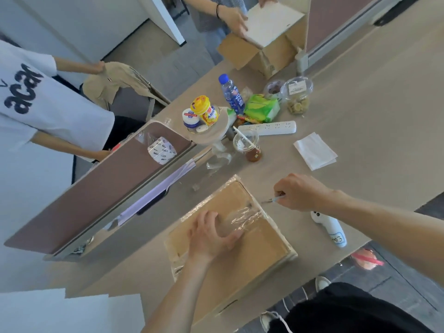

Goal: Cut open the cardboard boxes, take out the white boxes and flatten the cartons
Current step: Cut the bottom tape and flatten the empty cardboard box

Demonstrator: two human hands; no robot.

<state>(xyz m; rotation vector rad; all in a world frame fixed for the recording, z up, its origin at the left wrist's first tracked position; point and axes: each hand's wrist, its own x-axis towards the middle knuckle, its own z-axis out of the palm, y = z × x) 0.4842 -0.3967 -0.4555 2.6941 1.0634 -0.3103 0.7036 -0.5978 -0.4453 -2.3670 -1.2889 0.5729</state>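
You are pressing your left hand down on the sealed cardboard box, fingers spread loosely over the crinkled clear tape across its top. The box is lying flat on the worktop right in front of you. Your right hand is pinching a slim cutter, its tip pointing at the box's far right edge where the tape ends. A white handheld device is lying just beside the box. Across the worktop, another person is holding a white box above an open carton.
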